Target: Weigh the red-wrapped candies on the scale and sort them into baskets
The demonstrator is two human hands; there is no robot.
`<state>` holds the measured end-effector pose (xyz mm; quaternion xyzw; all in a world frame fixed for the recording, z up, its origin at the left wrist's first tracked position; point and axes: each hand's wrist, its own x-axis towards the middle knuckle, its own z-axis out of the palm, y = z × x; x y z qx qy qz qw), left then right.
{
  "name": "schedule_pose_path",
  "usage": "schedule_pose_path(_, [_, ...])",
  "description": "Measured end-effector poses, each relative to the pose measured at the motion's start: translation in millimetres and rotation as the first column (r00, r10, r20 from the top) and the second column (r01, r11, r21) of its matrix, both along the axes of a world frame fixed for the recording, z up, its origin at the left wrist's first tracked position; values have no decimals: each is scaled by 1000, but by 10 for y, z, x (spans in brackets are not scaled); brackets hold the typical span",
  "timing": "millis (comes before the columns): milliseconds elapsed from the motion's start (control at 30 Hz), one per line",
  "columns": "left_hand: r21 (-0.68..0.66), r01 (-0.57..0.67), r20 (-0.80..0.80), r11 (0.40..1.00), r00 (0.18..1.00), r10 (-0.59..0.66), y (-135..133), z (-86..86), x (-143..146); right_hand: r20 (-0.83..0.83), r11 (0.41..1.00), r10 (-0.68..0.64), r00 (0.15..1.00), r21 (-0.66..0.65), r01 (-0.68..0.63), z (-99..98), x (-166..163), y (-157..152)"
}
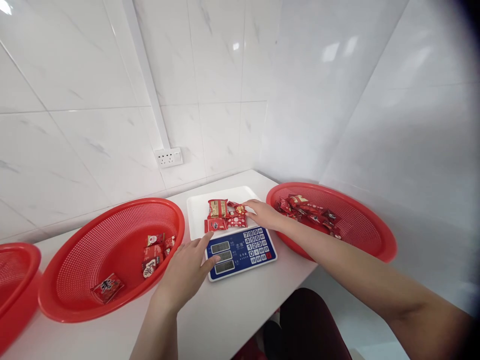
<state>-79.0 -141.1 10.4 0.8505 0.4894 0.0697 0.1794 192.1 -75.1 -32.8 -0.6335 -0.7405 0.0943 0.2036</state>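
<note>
A digital scale [258, 260] with a white pan [198, 200] and a blue keypad panel stands on the table. Several small red snack packets [216, 225] lie together on the pan, one of them with a gold window. At the right side of this group, my right hand [262, 214] has its thumb and fingertips closed at the edge of a red and gold snack packet [240, 210]. My left hand [187, 267] is open beside the scale's left edge, thumb and fingers apart near the displays, holding nothing.
Left of the scale, a red mesh basket [75, 255] contains several snack packets [108, 288]. Another red basket [360, 210] on the right holds a larger pile. Part of a third red basket [22, 255] shows at far left. Tiled walls with a socket [168, 157] border the table.
</note>
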Motion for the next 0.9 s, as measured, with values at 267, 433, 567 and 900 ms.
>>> schedule_pose_path(267, [16,8,-5,1000,1000,-8,-4,-1,-12,-20,1000,-16,1000,9,16,-36,-20,188])
schedule_pose_path(433, [14,8,1,1000,1000,-8,-2,-2,-16,-34,1000,1,999,22,-1,-83,-73,411])
schedule_pose_path(567, [21,3,5,1000,1000,-3,7,-5,-17,-44,1000,26,999,1,-26,-153,-140,507])
schedule_pose_path(900, [19,5,-1,1000,1000,-5,23,-13,-28,-50,996,87,995,31,-86,-124,-188,427])
